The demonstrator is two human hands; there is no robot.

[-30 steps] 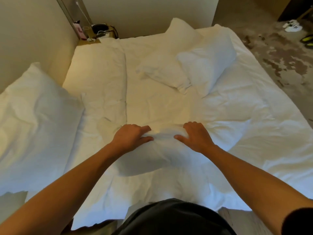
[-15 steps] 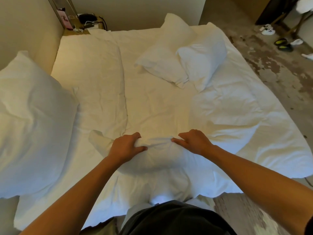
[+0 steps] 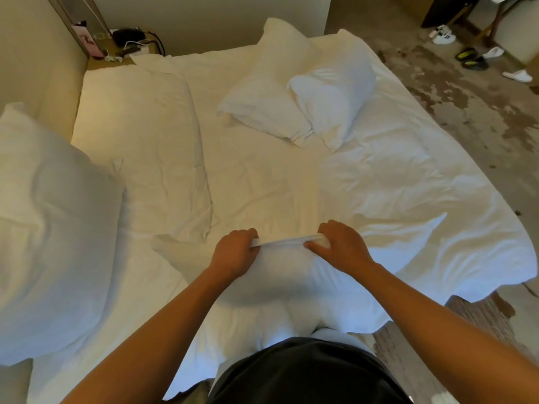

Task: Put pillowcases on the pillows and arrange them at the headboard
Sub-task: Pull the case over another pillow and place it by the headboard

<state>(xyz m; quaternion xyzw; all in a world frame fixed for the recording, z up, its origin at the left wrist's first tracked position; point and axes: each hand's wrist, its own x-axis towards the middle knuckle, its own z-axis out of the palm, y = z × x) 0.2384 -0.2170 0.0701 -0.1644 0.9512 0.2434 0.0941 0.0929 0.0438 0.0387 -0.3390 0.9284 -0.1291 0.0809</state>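
A white pillow (image 3: 280, 275) lies on the bed right in front of me, wrapped in a white pillowcase. My left hand (image 3: 234, 253) and my right hand (image 3: 339, 247) both pinch the far open edge of that pillowcase and hold it stretched taut between them. Two more white pillows lie side by side farther up the bed, one (image 3: 268, 91) to the left of the other (image 3: 335, 94). A large white pillow (image 3: 49, 228) leans at the left by the headboard wall (image 3: 26, 53).
The white bed sheet (image 3: 262, 176) is wrinkled, and a folded duvet (image 3: 140, 147) lies along the left. A nightstand (image 3: 122, 51) with cables sits in the far corner. Shoes (image 3: 443, 35) and slippers lie on the stained floor (image 3: 481, 135) at the right.
Both hands have gone from pressing on the pillow to gripping the pillowcase edge and pulling it taut. The view has shifted slightly.
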